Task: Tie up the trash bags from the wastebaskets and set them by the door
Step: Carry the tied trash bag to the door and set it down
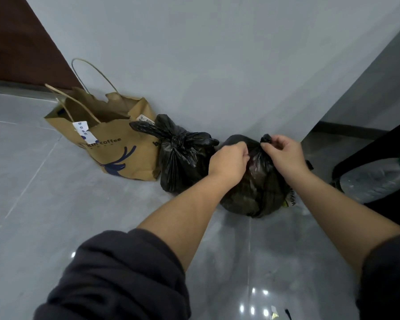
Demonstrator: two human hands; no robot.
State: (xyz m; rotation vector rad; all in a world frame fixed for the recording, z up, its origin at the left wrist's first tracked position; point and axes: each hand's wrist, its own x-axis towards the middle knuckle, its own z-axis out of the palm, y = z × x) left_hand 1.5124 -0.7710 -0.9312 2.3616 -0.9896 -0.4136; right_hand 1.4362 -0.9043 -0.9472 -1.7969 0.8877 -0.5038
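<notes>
Two black trash bags sit on the grey floor against the wall. The left trash bag (180, 162) is knotted at its top, with two plastic ears sticking out. The right trash bag (254, 192) is full and round. My left hand (229, 161) is shut on a bunch of plastic at the top of the right bag, and my right hand (284, 155) pinches the other top flap, whose black tip pokes above my fingers. The two hands are close together above the bag. The dark brown door (21, 42) is at the upper left.
A torn brown paper coffee bag (116, 144) with cord handles stands left of the knotted bag. At the right edge a large clear water bottle (374, 179) lies by a black piece of furniture (379, 144). Glossy grey floor tiles (44, 192) spread to the left and toward me.
</notes>
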